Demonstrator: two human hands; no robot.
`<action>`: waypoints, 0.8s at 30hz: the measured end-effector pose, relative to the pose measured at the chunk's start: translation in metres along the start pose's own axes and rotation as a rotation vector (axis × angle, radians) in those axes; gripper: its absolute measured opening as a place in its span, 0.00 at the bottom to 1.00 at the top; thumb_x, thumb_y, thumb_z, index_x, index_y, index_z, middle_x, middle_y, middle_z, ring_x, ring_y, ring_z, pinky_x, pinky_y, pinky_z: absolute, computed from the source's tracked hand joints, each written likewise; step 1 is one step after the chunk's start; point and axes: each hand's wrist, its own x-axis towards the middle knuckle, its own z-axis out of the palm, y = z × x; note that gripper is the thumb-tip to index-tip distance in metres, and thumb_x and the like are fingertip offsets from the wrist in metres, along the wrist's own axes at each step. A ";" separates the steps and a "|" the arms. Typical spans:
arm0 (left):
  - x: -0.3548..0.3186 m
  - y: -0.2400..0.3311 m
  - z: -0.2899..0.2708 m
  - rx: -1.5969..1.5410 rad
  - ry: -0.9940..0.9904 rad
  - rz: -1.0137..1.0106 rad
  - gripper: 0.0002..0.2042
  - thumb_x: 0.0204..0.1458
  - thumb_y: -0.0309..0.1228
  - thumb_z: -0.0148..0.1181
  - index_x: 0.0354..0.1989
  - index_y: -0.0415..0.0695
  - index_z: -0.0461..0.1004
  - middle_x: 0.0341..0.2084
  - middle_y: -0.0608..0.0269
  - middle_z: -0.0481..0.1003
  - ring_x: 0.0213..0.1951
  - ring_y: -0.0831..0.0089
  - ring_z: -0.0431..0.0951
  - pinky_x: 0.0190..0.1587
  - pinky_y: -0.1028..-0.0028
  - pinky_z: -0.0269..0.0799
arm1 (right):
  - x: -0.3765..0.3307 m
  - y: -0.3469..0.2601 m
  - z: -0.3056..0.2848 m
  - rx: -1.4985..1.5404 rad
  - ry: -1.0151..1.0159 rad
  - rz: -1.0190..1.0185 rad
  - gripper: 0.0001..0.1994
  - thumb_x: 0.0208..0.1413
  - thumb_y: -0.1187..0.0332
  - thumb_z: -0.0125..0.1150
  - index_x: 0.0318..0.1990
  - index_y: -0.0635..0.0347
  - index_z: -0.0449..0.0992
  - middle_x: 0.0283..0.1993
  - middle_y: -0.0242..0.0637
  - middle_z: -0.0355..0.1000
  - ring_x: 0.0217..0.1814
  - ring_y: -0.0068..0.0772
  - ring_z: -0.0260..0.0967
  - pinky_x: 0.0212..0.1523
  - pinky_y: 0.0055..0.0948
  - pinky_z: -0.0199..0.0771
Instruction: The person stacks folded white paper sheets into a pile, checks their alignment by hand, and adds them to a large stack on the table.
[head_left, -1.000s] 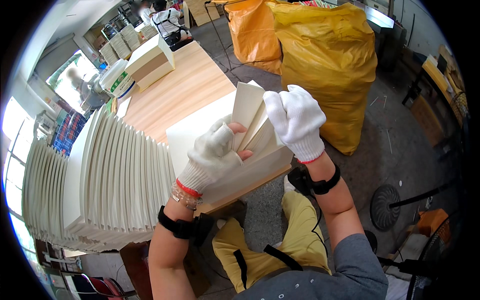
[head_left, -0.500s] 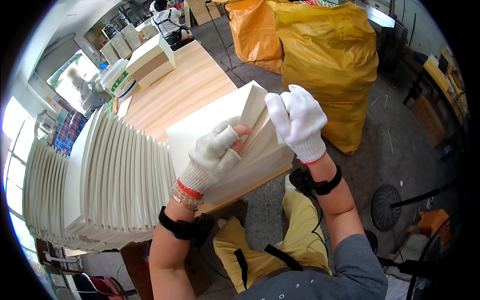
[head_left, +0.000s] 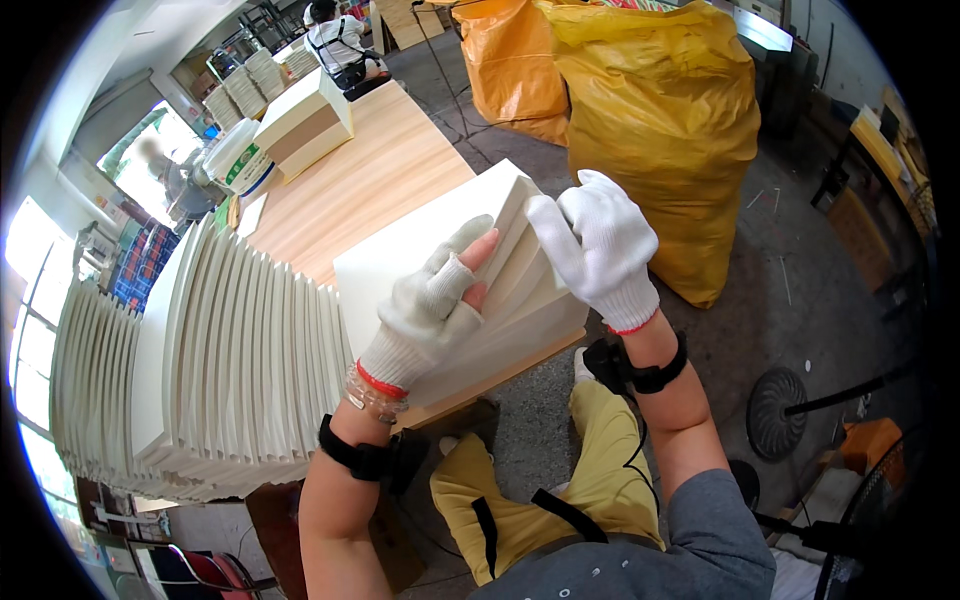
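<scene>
A thick stack of white paper sheets (head_left: 415, 240) lies at the near end of the table, its right-hand edge parted into layers. My left hand (head_left: 432, 300), in a white knitted glove with bare fingertips showing, lies on top of it near that edge, its fingers stretched along the paper. My right hand (head_left: 598, 240), in a white glove with a red cuff rim, is closed at the stack's far right corner. Its curled fingers pinch the edge of the upper sheets; the fingertips are partly hidden.
Left of the stack stand many fanned white paper bundles (head_left: 230, 350). Farther along the wooden table (head_left: 390, 150) are another paper block (head_left: 305, 115) and a white bucket (head_left: 238, 160). Large yellow sacks (head_left: 660, 130) stand on the floor at right. A person (head_left: 340, 45) sits at the back.
My left fingers have straightened and moved slightly up the stack's edge, from bent at the parted sheets to lying on top. The gap beside them looks narrower. My right hand has barely moved.
</scene>
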 end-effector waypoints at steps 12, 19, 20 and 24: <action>0.012 0.008 -0.007 0.116 -0.194 -0.224 0.21 0.45 0.38 0.77 0.43 0.42 0.76 0.58 0.52 0.76 0.45 0.59 0.83 0.46 0.67 0.79 | -0.004 0.000 -0.002 0.065 0.007 0.084 0.10 0.50 0.75 0.63 0.41 0.63 0.79 0.24 0.34 0.59 0.23 0.38 0.61 0.31 0.37 0.69; 0.012 0.001 -0.007 0.084 -0.218 -0.251 0.22 0.42 0.38 0.79 0.42 0.41 0.76 0.62 0.48 0.72 0.49 0.57 0.82 0.49 0.67 0.79 | -0.007 0.002 0.003 -0.010 0.083 0.006 0.11 0.48 0.75 0.63 0.41 0.64 0.79 0.24 0.35 0.58 0.24 0.37 0.62 0.32 0.37 0.72; 0.012 0.000 -0.006 0.088 -0.205 -0.232 0.22 0.42 0.38 0.79 0.42 0.41 0.77 0.64 0.47 0.70 0.50 0.57 0.82 0.49 0.67 0.79 | -0.007 0.002 0.001 -0.009 0.049 0.019 0.12 0.48 0.75 0.63 0.42 0.64 0.78 0.24 0.35 0.58 0.24 0.37 0.62 0.33 0.37 0.73; 0.009 -0.006 -0.005 0.016 -0.173 -0.207 0.21 0.42 0.37 0.79 0.41 0.40 0.78 0.68 0.45 0.66 0.53 0.55 0.81 0.50 0.67 0.79 | -0.009 0.004 0.004 -0.054 0.062 -0.014 0.12 0.48 0.75 0.64 0.43 0.65 0.78 0.25 0.35 0.58 0.25 0.37 0.63 0.35 0.38 0.76</action>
